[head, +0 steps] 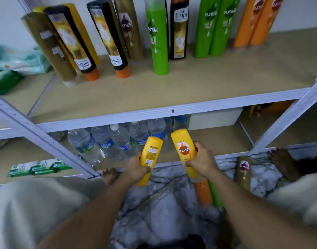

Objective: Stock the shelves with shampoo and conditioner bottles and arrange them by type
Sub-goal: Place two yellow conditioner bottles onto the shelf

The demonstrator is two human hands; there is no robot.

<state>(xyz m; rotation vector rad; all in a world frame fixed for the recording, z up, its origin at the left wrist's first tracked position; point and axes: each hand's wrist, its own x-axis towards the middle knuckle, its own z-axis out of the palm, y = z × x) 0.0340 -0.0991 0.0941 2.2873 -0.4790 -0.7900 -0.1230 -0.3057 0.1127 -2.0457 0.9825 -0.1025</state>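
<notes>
- Centrally, the left hand [136, 168] has its fingers wrapped round the lower part of a yellow bottle [151, 154], whose back label and barcode face up.
- Just beside it, the right hand [203, 159] grips a yellow Sunsilk bottle [183, 146] from the side, logo up. The two bottles are close but apart, both held in the air in front of the lower shelf.
- Behind them on that shelf sit clear water bottles [103, 143], with a white box [214, 118] to their right.
- Under the right wrist an orange bottle [203, 192] and a green bottle [215, 197] lie on the marble-patterned floor [159, 209]. A brown Sunsilk bottle [244, 172] lies farther right, near a bare foot [283, 164].
- Above the held bottles runs the white front rail [154, 115] of the upper shelf [226, 83].
- On that board one green Sunsilk bottle [158, 44] stands forward, alone.
- At the back wall are a green pair [215, 27], an orange pair [254, 22] and an upright Shayla bottle [179, 29].
- Left of these, two black Shayla bottles [73, 44] stand inverted on orange caps among brown bottles [48, 49].
- Green cartons [37, 167] lie at the far left, low down.
</notes>
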